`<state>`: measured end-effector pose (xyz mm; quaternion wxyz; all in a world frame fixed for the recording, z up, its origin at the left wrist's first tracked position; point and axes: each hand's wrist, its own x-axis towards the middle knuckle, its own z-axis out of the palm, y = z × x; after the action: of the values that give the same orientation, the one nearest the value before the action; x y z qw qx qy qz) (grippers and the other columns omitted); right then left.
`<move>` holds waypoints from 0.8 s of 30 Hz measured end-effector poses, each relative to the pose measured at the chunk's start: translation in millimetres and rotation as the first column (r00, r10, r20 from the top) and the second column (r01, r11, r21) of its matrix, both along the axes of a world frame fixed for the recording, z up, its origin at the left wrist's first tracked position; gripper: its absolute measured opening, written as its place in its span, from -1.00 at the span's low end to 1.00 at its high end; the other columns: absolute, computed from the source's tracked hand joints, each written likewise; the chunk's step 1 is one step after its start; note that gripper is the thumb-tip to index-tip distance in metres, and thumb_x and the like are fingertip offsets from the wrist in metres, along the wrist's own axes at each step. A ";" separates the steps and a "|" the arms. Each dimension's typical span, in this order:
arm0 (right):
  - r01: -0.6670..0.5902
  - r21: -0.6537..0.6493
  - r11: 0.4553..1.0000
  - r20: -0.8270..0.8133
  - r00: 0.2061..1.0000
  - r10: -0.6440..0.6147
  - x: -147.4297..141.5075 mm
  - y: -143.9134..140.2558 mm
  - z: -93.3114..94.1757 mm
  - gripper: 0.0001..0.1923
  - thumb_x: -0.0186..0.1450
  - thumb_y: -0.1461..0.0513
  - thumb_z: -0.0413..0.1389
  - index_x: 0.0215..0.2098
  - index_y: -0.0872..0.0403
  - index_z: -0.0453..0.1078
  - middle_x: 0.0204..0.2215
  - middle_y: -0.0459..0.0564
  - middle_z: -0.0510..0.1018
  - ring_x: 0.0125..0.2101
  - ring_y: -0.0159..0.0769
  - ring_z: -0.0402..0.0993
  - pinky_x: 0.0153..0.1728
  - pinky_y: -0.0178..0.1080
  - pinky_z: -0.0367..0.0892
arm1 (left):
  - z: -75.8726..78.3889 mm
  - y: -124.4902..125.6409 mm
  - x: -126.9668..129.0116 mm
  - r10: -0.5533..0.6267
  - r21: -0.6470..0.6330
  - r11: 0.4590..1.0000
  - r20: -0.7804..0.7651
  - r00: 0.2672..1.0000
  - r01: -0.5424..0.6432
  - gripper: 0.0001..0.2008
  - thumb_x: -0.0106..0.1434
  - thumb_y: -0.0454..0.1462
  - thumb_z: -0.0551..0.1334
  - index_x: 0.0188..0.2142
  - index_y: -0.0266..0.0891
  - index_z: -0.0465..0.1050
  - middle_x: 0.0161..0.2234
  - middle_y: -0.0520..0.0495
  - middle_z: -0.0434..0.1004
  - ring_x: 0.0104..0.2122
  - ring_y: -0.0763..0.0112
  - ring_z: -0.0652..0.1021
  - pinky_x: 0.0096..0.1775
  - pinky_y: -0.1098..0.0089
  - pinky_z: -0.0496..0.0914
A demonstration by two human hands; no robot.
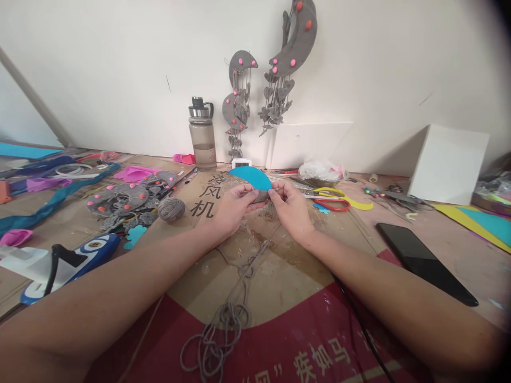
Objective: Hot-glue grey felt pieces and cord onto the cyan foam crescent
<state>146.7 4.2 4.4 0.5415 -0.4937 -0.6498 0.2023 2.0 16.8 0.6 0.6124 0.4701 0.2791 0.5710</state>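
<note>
Both hands meet over the cardboard, fingers pinched on a blue crescent-shaped cutout [252,177]. Grey yarn is wrapped around the lower part of the cutout, between my left hand [238,205] and my right hand [290,206]. From there a strand of grey yarn [247,271] runs down toward me into a loose tangle. A ball of grey yarn [171,209] sits left of my left hand. Red and yellow scissors [329,198] lie just right of my right hand. My fingertips partly hide the wrapped section.
Finished grey crescent hangings [297,45] are on the wall, and more grey crescents [128,197] lie at left. A water bottle [203,135] stands at the back. A blue-and-white hot glue gun [72,263] lies at left, a phone [423,260] at right. Cardboard [319,266] covers the table.
</note>
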 end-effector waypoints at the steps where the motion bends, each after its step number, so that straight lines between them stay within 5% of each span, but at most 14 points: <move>1: 0.000 -0.001 1.000 -0.007 1.000 0.000 0.2 0.4 -0.4 -0.84 0.25 0.16 0.04 -0.25 0.07 0.34 -0.57 -0.18 0.32 -0.53 -0.37 0.23 -0.43 -0.28 0.14 | -0.3 0.1 -0.1 -0.003 0.013 1.000 -0.007 1.000 0.003 -0.77 0.00 -0.25 0.40 -0.47 -0.29 0.37 -0.43 0.04 0.46 -0.30 0.43 0.52 -0.02 0.17 0.45; 12: -0.051 -0.092 0.994 0.063 0.996 0.057 -4.1 -6.4 -2.2 -0.78 0.28 0.14 0.00 -0.18 0.08 0.33 -0.53 -0.15 0.37 -0.48 -0.35 0.28 -0.39 -0.26 0.18 | -3.3 17.4 -9.7 0.173 -0.045 0.984 0.091 0.981 -0.170 -0.75 -0.06 -0.29 0.39 -0.52 -0.27 0.31 -0.56 0.11 0.36 -0.46 0.51 0.51 -0.08 0.20 0.48; 17: -0.167 -0.103 0.981 0.166 0.969 0.182 -13.4 -20.6 5.2 -0.79 0.29 0.19 -0.01 -0.33 0.09 0.44 -0.46 -0.11 0.48 -0.42 -0.38 0.32 -0.34 -0.29 0.20 | -6.4 34.0 -23.3 0.230 -0.052 0.973 0.160 0.960 -0.224 -0.77 -0.02 -0.34 0.36 -0.55 -0.27 0.27 -0.60 0.10 0.35 -0.44 0.45 0.55 -0.08 0.21 0.48; 24: -0.384 -0.024 0.923 0.225 0.898 0.379 -30.5 -66.8 32.9 -0.80 0.35 0.23 -0.01 -0.23 0.08 0.45 -0.50 -0.15 0.44 -0.51 -0.47 0.26 -0.43 -0.35 0.19 | -9.5 47.6 -34.3 0.227 -0.137 0.970 0.221 0.948 -0.201 -0.85 0.09 -0.39 0.28 -0.48 -0.27 0.30 -0.49 0.00 0.50 -0.35 0.38 0.61 -0.07 0.28 0.48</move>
<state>116.2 -62.5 37.3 0.4191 -0.3709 -0.7932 0.2401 -32.4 64.4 -8.9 0.6010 0.3308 0.2860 0.6690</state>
